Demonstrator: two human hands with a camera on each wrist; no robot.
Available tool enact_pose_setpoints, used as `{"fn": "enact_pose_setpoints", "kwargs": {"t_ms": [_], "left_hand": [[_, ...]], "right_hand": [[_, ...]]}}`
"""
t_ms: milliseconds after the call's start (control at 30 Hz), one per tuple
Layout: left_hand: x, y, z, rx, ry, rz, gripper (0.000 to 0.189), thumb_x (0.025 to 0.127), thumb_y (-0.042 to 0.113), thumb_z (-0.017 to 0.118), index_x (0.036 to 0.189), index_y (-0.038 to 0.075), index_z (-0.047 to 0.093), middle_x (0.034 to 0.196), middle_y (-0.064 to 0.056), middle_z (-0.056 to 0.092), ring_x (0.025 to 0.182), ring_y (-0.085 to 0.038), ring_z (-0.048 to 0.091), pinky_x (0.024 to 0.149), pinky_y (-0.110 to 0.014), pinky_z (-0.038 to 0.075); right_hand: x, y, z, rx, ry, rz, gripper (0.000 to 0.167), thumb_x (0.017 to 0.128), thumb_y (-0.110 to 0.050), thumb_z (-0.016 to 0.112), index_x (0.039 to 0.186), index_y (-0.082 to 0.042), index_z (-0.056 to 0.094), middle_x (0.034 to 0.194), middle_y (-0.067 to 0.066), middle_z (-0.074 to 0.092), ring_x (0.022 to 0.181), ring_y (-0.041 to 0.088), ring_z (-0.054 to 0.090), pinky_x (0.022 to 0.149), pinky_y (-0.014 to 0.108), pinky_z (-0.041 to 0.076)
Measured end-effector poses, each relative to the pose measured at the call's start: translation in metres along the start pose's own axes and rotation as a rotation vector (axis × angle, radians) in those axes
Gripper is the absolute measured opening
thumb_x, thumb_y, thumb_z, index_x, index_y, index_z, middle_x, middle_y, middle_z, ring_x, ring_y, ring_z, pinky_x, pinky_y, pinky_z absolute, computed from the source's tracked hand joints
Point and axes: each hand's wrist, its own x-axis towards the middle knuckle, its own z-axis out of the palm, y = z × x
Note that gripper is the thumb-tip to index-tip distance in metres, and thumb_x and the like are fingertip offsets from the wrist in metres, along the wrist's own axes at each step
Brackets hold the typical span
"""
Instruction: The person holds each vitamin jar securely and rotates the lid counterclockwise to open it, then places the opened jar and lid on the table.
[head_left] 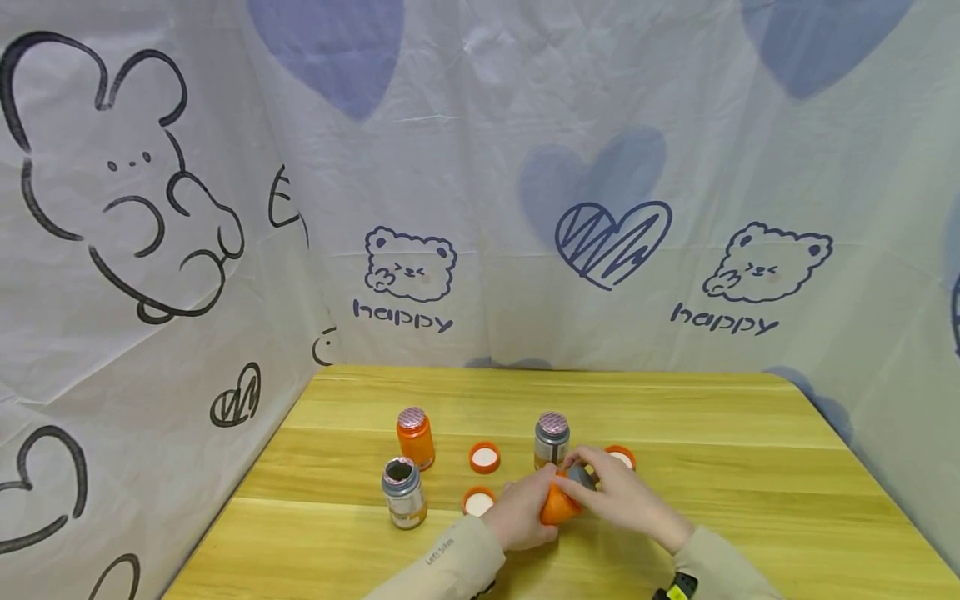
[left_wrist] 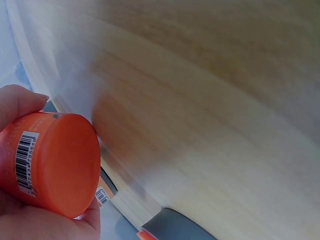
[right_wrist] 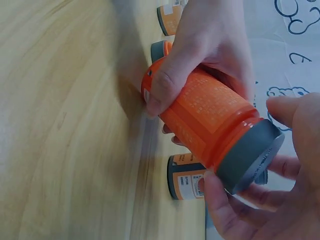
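Observation:
In the head view my left hand (head_left: 521, 508) grips an orange bottle (head_left: 558, 504) round its body, tilted above the table. The bottle's flat base (left_wrist: 72, 165) and a barcode face the left wrist camera. My right hand (head_left: 622, 492) has its fingers curled around the bottle's grey cap (right_wrist: 250, 155). The right wrist view shows fingertips at the cap's edge, and the thumb side partly off it. The cap sits on the bottle's neck. Just behind the hands stands a grey bottle (head_left: 552, 437) with a pink foil top.
An orange bottle (head_left: 416, 437) with a foil top and a grey bottle (head_left: 405, 500) with a dark open mouth stand at the left. Caps with orange rims and white insides lie between them and the hands (head_left: 484, 457). Another such cap (head_left: 621, 454) lies behind my right hand.

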Motion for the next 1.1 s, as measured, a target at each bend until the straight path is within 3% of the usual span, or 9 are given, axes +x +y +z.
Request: {"fn": "enact_pose_setpoints", "kwargs": {"t_ms": [233, 367, 633, 833, 1100], "left_hand": [[-0.0004, -0.0009, 0.0020, 0.021, 0.016, 0.004, 0.065, 0.074, 0.009, 0.085, 0.126, 0.021, 0.048, 0.113, 0.003, 0.067, 0.098, -0.009, 0.062, 0.083, -0.039, 0.045], [-0.0007, 0.0001, 0.0009, 0.005, 0.006, -0.009, 0.066, 0.074, 0.009, 0.086, 0.127, 0.021, 0.047, 0.115, 0.003, 0.067, 0.099, -0.009, 0.062, 0.085, -0.040, 0.045], [0.0003, -0.0012, 0.0009, -0.007, -0.004, -0.014, 0.062, 0.075, 0.009, 0.085, 0.123, 0.022, 0.048, 0.112, 0.005, 0.066, 0.096, -0.008, 0.061, 0.084, -0.037, 0.044], [0.0015, -0.0032, 0.0026, -0.013, -0.002, -0.010, 0.061, 0.074, 0.009, 0.085, 0.121, 0.020, 0.048, 0.106, 0.007, 0.065, 0.091, -0.006, 0.059, 0.078, -0.030, 0.039], [0.0001, -0.0017, 0.0006, -0.008, -0.002, -0.004, 0.061, 0.075, 0.009, 0.085, 0.122, 0.019, 0.048, 0.107, 0.005, 0.065, 0.092, -0.007, 0.060, 0.078, -0.031, 0.039]], "right_hand": [[0.0001, -0.0049, 0.0017, 0.013, -0.006, 0.194, 0.034, 0.098, -0.050, 0.058, 0.104, -0.016, 0.061, 0.089, 0.001, 0.064, 0.073, 0.013, 0.056, 0.061, 0.025, 0.044], [-0.0008, -0.0057, 0.0029, 0.064, -0.028, 0.254, 0.036, 0.098, -0.051, 0.058, 0.106, -0.015, 0.061, 0.085, 0.002, 0.062, 0.064, 0.013, 0.056, 0.055, 0.026, 0.044], [-0.0017, -0.0043, 0.0031, 0.135, -0.047, 0.241, 0.038, 0.098, -0.048, 0.059, 0.107, -0.011, 0.060, 0.083, 0.004, 0.062, 0.053, 0.017, 0.060, 0.050, 0.028, 0.050], [-0.0018, -0.0035, 0.0025, 0.129, -0.029, 0.218, 0.036, 0.096, -0.044, 0.064, 0.106, -0.009, 0.060, 0.084, 0.006, 0.062, 0.055, 0.019, 0.062, 0.051, 0.027, 0.051], [-0.0014, -0.0016, 0.0017, 0.080, 0.005, 0.182, 0.033, 0.094, -0.040, 0.067, 0.105, -0.010, 0.061, 0.084, 0.005, 0.063, 0.061, 0.011, 0.056, 0.053, 0.024, 0.047]]}}
